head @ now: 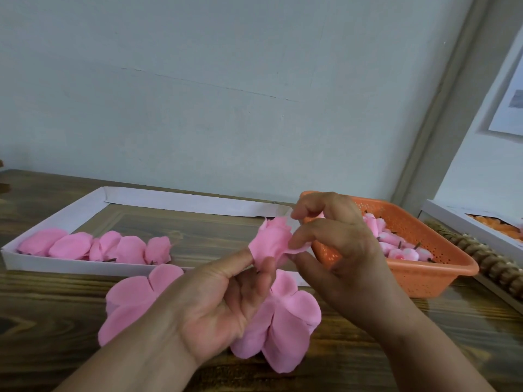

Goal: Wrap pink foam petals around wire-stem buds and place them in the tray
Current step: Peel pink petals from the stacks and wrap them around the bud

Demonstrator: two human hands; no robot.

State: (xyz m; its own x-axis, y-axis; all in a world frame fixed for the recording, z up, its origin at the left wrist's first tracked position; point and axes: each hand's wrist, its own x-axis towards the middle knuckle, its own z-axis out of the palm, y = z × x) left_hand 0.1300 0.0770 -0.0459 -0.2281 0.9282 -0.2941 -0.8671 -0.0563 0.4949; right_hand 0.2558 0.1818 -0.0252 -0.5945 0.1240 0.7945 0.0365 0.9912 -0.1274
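Note:
My left hand (220, 304) holds the base of a pink foam flower (270, 241) between thumb and fingers, above the table. My right hand (336, 241) pinches the flower's right petal edge with curled fingertips. The wire stem is hidden in my left fingers. A pile of loose pink foam petals (283, 326) lies on the table under both hands. The white tray (70, 216) at the left holds several wrapped pink flowers (127, 247) along its near side. An orange perforated basket (424, 275) at the right holds several pale pink buds (396, 244) with dark stems.
The wooden table (424, 349) runs to a pale wall behind. A string of brown beads (486, 258) lies right of the basket. A white box with orange pieces (498, 227) sits at the far right.

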